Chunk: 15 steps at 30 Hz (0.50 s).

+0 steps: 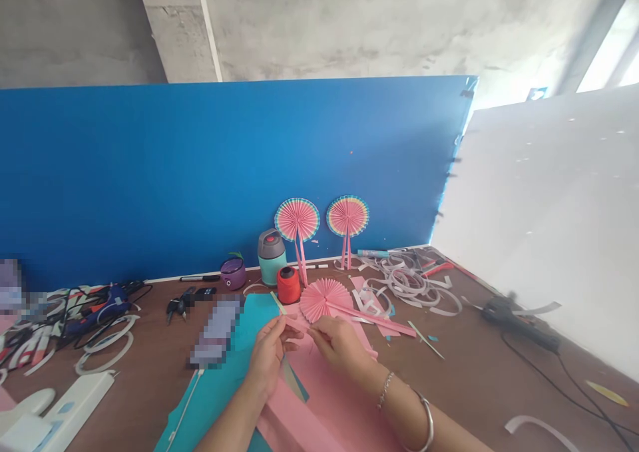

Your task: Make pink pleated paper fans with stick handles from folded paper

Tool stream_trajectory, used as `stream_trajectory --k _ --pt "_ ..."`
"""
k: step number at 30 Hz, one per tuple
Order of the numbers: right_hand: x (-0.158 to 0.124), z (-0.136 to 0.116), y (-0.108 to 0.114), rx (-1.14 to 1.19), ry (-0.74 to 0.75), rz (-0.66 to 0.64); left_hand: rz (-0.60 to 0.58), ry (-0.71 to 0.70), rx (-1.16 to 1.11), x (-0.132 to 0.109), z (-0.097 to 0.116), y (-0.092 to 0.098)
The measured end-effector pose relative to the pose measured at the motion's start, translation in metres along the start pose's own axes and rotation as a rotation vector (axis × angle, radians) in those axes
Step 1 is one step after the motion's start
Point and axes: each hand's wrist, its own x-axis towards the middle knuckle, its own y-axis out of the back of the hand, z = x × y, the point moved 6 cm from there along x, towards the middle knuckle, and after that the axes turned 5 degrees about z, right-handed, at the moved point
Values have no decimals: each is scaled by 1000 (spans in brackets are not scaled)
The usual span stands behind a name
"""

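Note:
A narrow pink paper strip (299, 325) runs between my hands above the paper sheets. My left hand (272, 352) pinches one end between thumb and fingers. The fingers of my right hand (342, 344) are closed on the strip's other side. Just beyond them lies a round, pleated pink paper fan (325, 297), with its pink handle strips stretching right. Two finished-looking fans with coloured rims, a left one (297, 220) and a right one (348, 216), lean on the blue partition. Pink paper (349, 399) lies under my hands, over teal paper (200, 405).
A teal flask (271, 262), a red container (288, 285) and a purple pot (233, 273) stand behind. White paper curls (404, 282) are piled back right. A glue gun (519, 322) with its cord lies right. A power strip (74, 415) and cables occupy the left.

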Motion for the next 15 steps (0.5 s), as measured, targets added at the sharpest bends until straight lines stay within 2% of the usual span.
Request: stream_trajectory --k 6,10,15 --pt "-2 3 -4 -18 -31 2 76 40 -33 5 -3 9" --pt "-2 -3 -5 -11 2 -5 102 14 -123 7 2 12" --pt "-2 -8 -4 -62 43 -33 203 32 -193 4 5 14"
